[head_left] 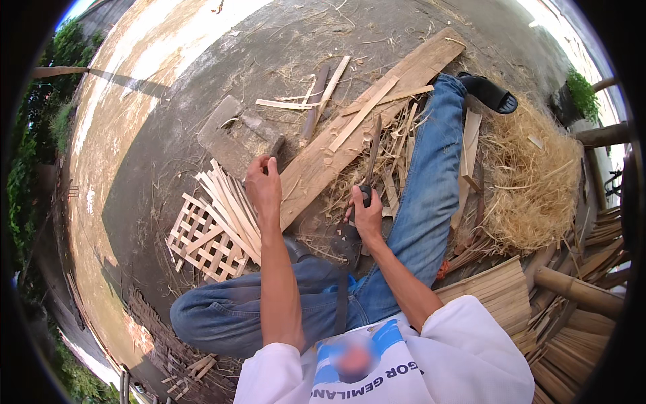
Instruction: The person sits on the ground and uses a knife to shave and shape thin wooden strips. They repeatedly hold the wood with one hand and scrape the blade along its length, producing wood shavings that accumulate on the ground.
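My right hand (pixel 367 214) is closed around the dark handle of a knife (pixel 374 151), whose long narrow blade points away from me beside the plank. My left hand (pixel 264 185) is raised over the ground with its fingers loosely bent and thumb apart; I see nothing held in it. Just beyond its fingertips lies a small dark block (pixel 276 145) at the edge of a flat stone slab (pixel 222 143). To the left of my left forearm rests a fan of pale bamboo strips (pixel 227 205), next to an open-weave bamboo panel (pixel 205 237).
A long wooden plank (pixel 326 168) runs diagonally ahead, with loose bamboo pieces (pixel 367 114) across it. My outstretched leg (pixel 431 155) lies right of it. Fine shavings (pixel 531 182) are heaped at right, near stacked bamboo (pixel 579 293). A sheath-like dark item (pixel 346 242) sits by my lap.
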Tool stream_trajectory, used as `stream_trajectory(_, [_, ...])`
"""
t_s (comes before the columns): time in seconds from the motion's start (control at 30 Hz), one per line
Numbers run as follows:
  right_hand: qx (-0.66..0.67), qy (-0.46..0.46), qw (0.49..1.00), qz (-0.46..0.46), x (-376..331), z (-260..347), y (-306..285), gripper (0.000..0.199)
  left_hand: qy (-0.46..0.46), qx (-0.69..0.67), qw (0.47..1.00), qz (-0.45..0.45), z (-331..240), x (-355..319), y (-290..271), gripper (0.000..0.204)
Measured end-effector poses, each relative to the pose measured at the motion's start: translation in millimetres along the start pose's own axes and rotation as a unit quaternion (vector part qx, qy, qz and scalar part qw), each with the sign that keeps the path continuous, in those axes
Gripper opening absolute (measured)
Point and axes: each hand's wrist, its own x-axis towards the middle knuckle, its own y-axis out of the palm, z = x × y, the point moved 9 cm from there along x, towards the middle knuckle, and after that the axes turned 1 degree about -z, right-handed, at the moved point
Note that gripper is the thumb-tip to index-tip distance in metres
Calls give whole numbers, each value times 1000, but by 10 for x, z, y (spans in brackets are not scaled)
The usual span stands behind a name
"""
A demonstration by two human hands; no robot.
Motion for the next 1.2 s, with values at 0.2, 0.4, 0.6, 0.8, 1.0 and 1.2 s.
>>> stream_trajectory(0.2, [12, -20, 999, -31, -188, 443, -377, 36, 107, 76, 988, 86, -243, -91, 1596, 33])
stream_trajectory(0.4, [11, -8, 997, -72, -162, 289, -644, 33, 137, 163, 968, 130, -329, -110, 2063, 27])
stream_trajectory(0.6, [2, -8, 999, -39, -82, 167, -453, 36, -11, -149, 970, 190, -244, 72, 1469, 20])
stream_trajectory(0.8, [-27, -33, 999, 2, -106, 208, -306, 41, -2, -404, 913, -59, -711, 5, -679, 17])
stream_trajectory(1.0, [-116, 7, 988, 102, -242, 156, 94, 46, 7, -190, 975, -116, -483, -223, -1362, 18])
stream_trajectory(1.2, [-208, 68, 953, 208, -437, -215, 466, 61, 2, -263, 949, -174, -252, -324, -1167, 18])
